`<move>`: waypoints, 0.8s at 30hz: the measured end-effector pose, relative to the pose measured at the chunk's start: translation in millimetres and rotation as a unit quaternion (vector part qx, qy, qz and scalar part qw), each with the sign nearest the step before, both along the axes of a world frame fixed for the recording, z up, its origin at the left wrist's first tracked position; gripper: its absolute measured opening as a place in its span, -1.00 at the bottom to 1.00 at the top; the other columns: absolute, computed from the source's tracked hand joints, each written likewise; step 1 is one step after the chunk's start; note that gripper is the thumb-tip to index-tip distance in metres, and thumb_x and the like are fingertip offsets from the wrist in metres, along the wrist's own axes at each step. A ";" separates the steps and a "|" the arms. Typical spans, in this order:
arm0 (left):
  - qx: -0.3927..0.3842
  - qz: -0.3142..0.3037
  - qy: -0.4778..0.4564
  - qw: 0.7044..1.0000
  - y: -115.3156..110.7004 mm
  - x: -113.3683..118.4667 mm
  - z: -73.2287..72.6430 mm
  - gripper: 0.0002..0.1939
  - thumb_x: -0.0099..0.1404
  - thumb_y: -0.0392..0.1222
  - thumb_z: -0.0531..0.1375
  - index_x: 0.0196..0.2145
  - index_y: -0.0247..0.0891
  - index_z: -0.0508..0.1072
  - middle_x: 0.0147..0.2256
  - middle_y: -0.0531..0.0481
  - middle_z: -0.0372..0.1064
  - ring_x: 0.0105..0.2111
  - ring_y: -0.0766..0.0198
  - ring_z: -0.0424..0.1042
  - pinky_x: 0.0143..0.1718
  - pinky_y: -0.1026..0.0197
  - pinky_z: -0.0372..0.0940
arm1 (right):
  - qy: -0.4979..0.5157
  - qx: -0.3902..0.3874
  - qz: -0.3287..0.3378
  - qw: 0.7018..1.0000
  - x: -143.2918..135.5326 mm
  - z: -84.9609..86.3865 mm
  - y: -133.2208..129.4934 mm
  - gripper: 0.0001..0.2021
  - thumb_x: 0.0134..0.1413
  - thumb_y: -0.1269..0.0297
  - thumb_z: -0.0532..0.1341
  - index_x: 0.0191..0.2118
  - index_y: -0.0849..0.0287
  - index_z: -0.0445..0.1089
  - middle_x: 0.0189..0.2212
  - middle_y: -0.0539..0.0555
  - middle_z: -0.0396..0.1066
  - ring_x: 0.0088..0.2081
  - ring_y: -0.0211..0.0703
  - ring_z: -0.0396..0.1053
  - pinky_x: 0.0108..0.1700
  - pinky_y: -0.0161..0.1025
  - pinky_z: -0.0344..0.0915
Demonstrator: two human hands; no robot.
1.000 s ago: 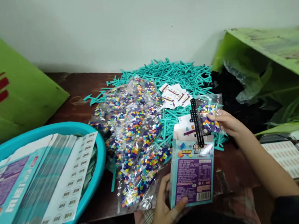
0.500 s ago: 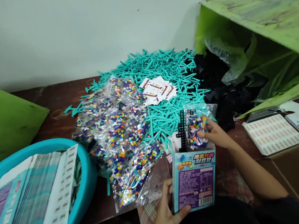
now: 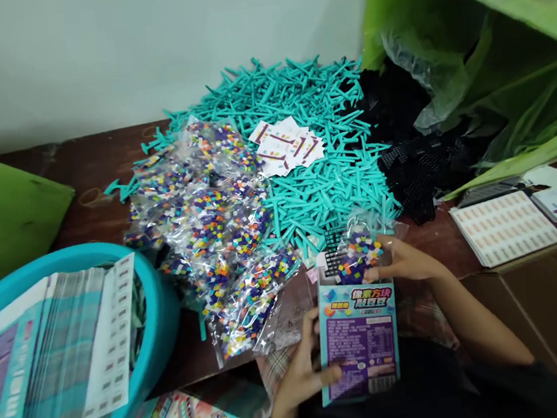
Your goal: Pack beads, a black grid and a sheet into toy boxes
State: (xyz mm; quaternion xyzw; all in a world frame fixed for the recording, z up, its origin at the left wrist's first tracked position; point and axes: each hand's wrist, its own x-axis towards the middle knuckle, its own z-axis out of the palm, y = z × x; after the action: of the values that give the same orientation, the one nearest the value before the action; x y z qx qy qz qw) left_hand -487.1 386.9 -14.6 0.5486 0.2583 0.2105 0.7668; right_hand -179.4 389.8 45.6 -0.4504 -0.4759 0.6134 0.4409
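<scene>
We're holding the small carton upright over the lap, just at the near table edge, top open. It's light thin card, we'd judge — stiff enough along the edges but the walls will dent if squeezed, so the grip belongs low on the side edges, which is where the left hand has it: fingers curled closed round the lower left side, thumb across the front face. Right hand sits at the carton mouth, fingers bent and pinched on the clear bag of coloured pieces, which is partway in beside a black grid plate. That bag is soft, slick film with loose bits inside — light, no fixed shape, likely to bunch at the opening; best held by its top. Grid plate looks rigid and thin. Behind: pile of more bead bags, teal sticks, teal basin with flat cartons.
</scene>
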 end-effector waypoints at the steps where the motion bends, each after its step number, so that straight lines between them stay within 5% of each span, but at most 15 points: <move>1: 0.010 0.038 -0.001 0.999 5.5 7.4 3.3 -0.08 0.19 0.15 0.40 0.31 -0.01 -0.02 0.23 -0.21 0.28 0.18 -0.06 0.37 0.15 -0.03 0.31 | 0.003 -0.006 0.019 1.000 -3.6 -1.0 -1.3 -0.50 0.01 0.14 0.46 0.08 0.09 0.42 -0.14 0.02 0.57 -0.13 -0.13 0.55 0.02 -0.07 0.52; 6: 0.101 0.189 0.038 0.976 39.9 49.1 28.5 0.04 0.17 0.05 0.43 0.40 -0.05 -0.10 0.22 -0.23 0.31 0.16 -0.06 0.41 0.17 -0.06 0.34 | -0.036 0.014 0.033 0.999 -18.2 1.1 2.0 -0.53 0.07 0.08 0.42 0.07 0.14 0.44 -0.08 0.07 0.57 -0.07 -0.12 0.53 0.06 -0.09 0.49; 11: 0.196 0.172 0.091 0.961 47.8 52.6 36.9 -0.01 0.18 0.10 0.41 0.42 0.01 0.01 0.34 -0.19 0.17 0.30 -0.08 0.25 0.25 -0.07 0.28 | -0.047 0.037 -0.097 0.994 -23.4 6.3 -0.4 -0.55 0.22 0.01 0.30 0.13 0.13 0.42 0.01 0.09 0.54 -0.01 -0.07 0.51 0.07 -0.11 0.46; 17: 0.230 0.182 0.123 0.948 41.9 47.6 38.8 -0.03 0.23 0.15 0.37 0.44 0.00 -0.01 0.38 -0.18 0.10 0.37 -0.08 0.12 0.32 -0.08 0.19 | 0.003 0.003 -0.008 1.000 -16.6 5.8 -3.2 -0.63 0.17 0.13 0.37 0.06 0.09 0.50 -0.06 0.05 0.58 -0.05 -0.09 0.53 0.07 -0.10 0.46; 21: 0.232 0.196 0.167 0.938 47.5 48.4 46.2 -0.27 0.35 0.11 0.26 0.38 -0.04 0.13 0.36 -0.14 0.14 0.36 -0.05 0.14 0.34 -0.08 0.14 | 0.063 -0.026 -0.023 0.997 -18.9 2.1 1.5 -0.40 0.13 0.19 0.40 0.27 -0.04 0.28 0.03 0.04 0.53 -0.06 -0.14 0.54 0.03 -0.12 0.50; 24: 0.250 0.159 0.173 0.939 54.1 43.3 55.1 -0.24 0.33 0.07 0.30 0.38 -0.02 0.11 0.40 -0.10 0.06 0.39 -0.03 0.07 0.37 -0.05 0.08 | 0.056 -0.020 -0.020 0.998 -24.5 0.2 0.1 -0.43 0.13 0.16 0.40 0.23 -0.02 0.27 0.01 0.06 0.53 -0.06 -0.14 0.52 -0.01 -0.13 0.52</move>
State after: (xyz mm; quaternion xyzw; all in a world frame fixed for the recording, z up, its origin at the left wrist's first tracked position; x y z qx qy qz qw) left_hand -443.7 441.0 40.5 0.7027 0.4093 0.2892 0.5051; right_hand -203.8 389.9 45.9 -0.4339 -0.4289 0.6381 0.4698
